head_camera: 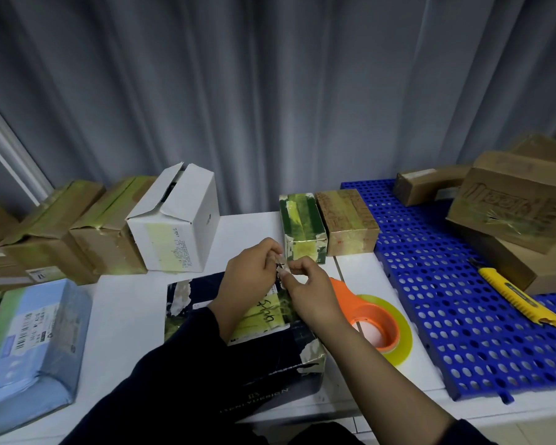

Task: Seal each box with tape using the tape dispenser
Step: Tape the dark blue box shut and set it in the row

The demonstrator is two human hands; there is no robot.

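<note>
A dark navy box (260, 358) with torn patches and a yellow-green label lies in front of me on the white table (129, 316). Above its far edge my left hand (254, 268) and my right hand (308, 284) meet, both pinching a small strip of clear tape (282, 268) between fingertips. The orange tape dispenser (371, 319), loaded with a yellowish roll, lies on the table just right of the box, partly hidden behind my right wrist.
A white box (177, 226) with open flaps, brown taped boxes (77, 232) and a blue parcel (29, 345) stand left. A green box (302, 229) and a brown box (347, 226) sit behind my hands. A blue perforated mat (446, 300) at right carries cartons (511, 213) and a yellow utility knife (520, 297).
</note>
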